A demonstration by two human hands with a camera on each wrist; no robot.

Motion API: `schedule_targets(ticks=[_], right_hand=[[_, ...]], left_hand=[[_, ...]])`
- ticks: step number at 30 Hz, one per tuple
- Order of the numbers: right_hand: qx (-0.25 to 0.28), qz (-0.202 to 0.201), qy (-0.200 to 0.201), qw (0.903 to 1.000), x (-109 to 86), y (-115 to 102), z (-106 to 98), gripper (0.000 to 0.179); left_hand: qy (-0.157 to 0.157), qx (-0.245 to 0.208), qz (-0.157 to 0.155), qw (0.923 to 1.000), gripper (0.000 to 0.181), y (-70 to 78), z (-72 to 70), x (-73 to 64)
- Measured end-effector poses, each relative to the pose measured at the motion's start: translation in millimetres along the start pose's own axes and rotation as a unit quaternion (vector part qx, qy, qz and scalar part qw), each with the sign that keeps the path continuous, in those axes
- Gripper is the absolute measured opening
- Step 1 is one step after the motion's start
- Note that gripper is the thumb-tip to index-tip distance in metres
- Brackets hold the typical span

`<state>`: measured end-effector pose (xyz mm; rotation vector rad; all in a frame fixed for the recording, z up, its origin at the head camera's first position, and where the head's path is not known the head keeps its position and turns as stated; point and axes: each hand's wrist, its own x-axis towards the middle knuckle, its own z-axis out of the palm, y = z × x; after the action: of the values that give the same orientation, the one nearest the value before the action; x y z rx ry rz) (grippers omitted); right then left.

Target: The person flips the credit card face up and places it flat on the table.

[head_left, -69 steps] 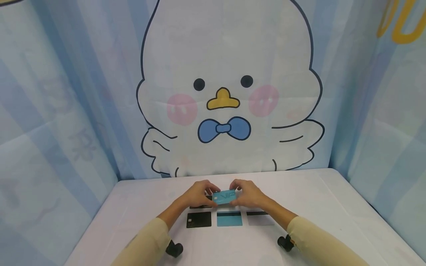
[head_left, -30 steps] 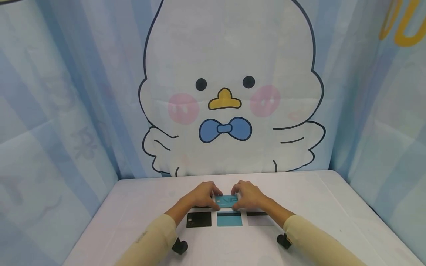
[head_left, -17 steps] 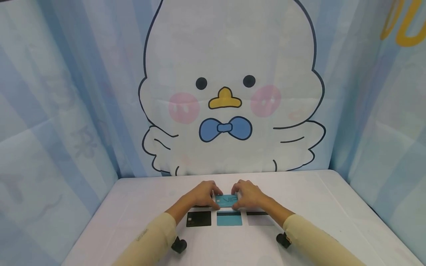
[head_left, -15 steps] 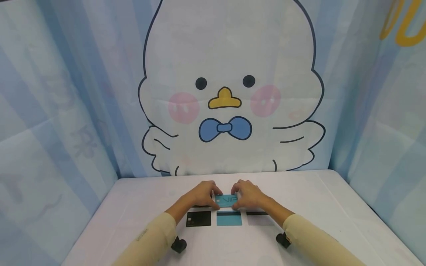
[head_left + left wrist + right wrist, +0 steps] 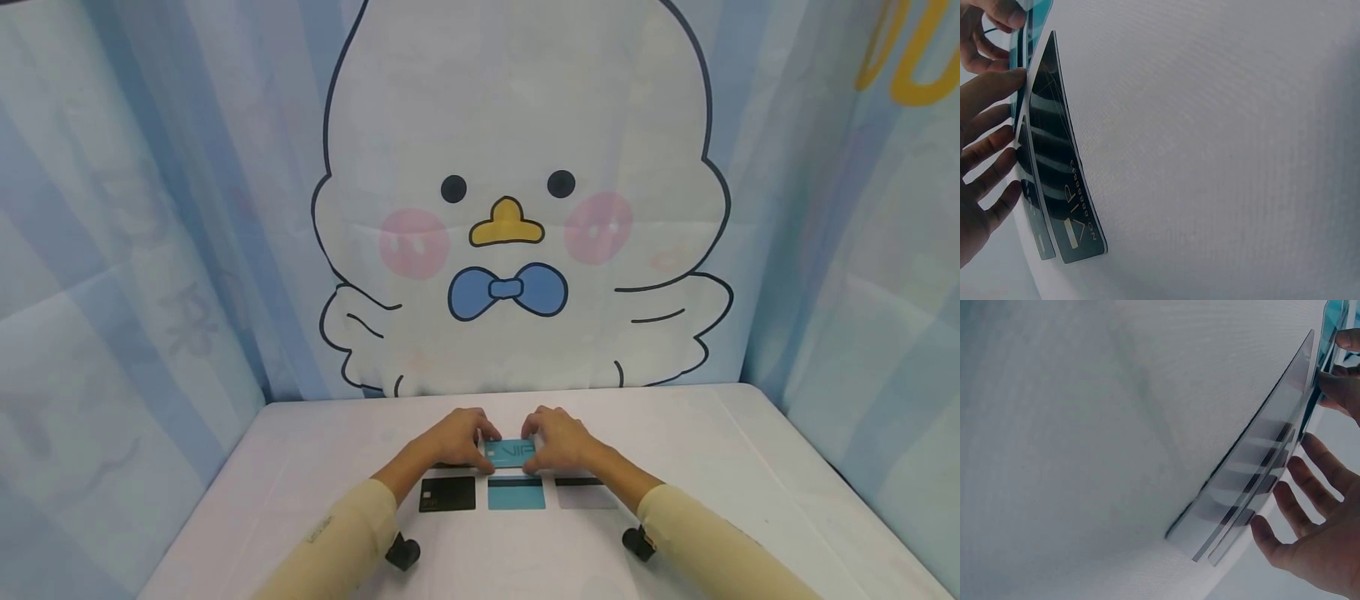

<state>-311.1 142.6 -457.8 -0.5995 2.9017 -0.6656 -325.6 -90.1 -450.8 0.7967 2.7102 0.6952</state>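
Between my hands, a light-blue VIP card (image 5: pixel 510 453) lies in the far row, at or very near the tabletop. My left hand (image 5: pixel 456 439) holds its left edge, thumb at the near corner and a finger at the far one. Mirroring this, my right hand (image 5: pixel 561 439) grips the right edge. The remaining fingers spread outward in both wrist views. Directly in front is a light-blue card (image 5: pixel 517 494) with a dark stripe. A black card (image 5: pixel 447 494) is left of it, a pale silver card (image 5: pixel 585 496) right, partly covered by my right wrist.
Under my left hand a second dark card (image 5: pixel 453 466) is mostly hidden. The right wrist view has another clear-edged silver card (image 5: pixel 1229 540) beyond the nearer one. A white tabletop (image 5: pixel 300 467) reaches back to a printed curtain (image 5: pixel 517 350).
The light-blue VIP card, raised and tilted at first, has come down to the far row with both hands still on it. Over the last second, hands and cards look still.
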Motion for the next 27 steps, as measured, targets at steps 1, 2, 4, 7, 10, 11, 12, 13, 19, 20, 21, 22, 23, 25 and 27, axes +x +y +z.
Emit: schedule_targets(ticks=[1, 2, 4, 7, 10, 11, 12, 13, 19, 20, 21, 22, 23, 25, 27], right_hand=[[0.001, 0.000, 0.000, 1.0000, -0.2, -0.1, -0.2, 0.040], [0.001, -0.001, -0.001, 1.0000, -0.4, 0.2, -0.3, 0.040], [0.001, -0.004, -0.001, 1.0000, -0.7, 0.4, -0.5, 0.041], [0.000, -0.008, 0.002, 1.0000, -0.7, 1.1, -0.5, 0.041], [-0.002, -0.009, 0.003, 1.0000, -0.3, 1.9, 0.1, 0.041], [-0.003, -0.010, 0.002, 0.9999, -0.1, 2.3, 0.2, 0.041], [-0.004, -0.011, 0.002, 0.9999, -0.2, 2.5, 0.2, 0.042], [-0.004, -0.011, 0.002, 0.9999, -0.2, 2.7, 0.2, 0.042], [-0.001, -0.010, -0.002, 0.9999, -1.2, 2.1, -0.8, 0.041], [-0.001, -0.008, -0.002, 1.0000, -1.3, 1.9, -1.0, 0.041], [0.000, -0.007, -0.002, 1.0000, -1.3, 1.5, -1.1, 0.041], [0.001, -0.006, -0.001, 1.0000, -1.4, 1.4, -1.4, 0.041], [0.001, -0.006, 0.000, 1.0000, -1.5, 1.4, -1.5, 0.041], [0.000, -0.007, 0.000, 1.0000, -1.6, 1.5, -2.1, 0.041], [0.001, -0.007, -0.002, 1.0000, -2.2, 1.6, -2.2, 0.041]], left_hand=[[0.000, -0.002, 0.002, 1.0000, 0.049, 0.2, -0.3, -0.2], [-0.001, -0.002, 0.002, 1.0000, 0.049, 0.6, -0.7, -0.5], [-0.001, -0.003, 0.002, 1.0000, 0.049, 0.4, -1.1, -0.5], [-0.001, -0.003, -0.001, 1.0000, 0.050, -0.8, -0.9, 0.5], [0.001, -0.003, -0.001, 1.0000, 0.051, -2.3, 0.1, 1.7], [0.001, -0.004, 0.000, 1.0000, 0.051, -2.7, 0.5, 2.0], [0.001, -0.003, 0.001, 1.0000, 0.051, -3.2, 1.0, 2.1], [0.001, -0.003, 0.003, 1.0000, 0.051, -3.3, 1.5, 2.3], [-0.002, -0.002, 0.007, 1.0000, 0.050, -3.2, 2.2, 2.6], [-0.001, -0.001, 0.006, 1.0000, 0.050, -3.0, 1.8, 2.5], [-0.001, 0.000, 0.007, 1.0000, 0.050, -2.6, 1.3, 2.4], [-0.001, 0.000, 0.007, 1.0000, 0.050, -2.0, 0.6, 2.3], [-0.001, 0.000, 0.009, 1.0000, 0.050, -1.5, 0.3, 2.2], [0.000, 0.002, 0.011, 0.9999, 0.050, -1.2, 0.0, 2.0], [0.001, 0.004, 0.012, 0.9999, 0.049, -1.1, 0.5, 1.5]])
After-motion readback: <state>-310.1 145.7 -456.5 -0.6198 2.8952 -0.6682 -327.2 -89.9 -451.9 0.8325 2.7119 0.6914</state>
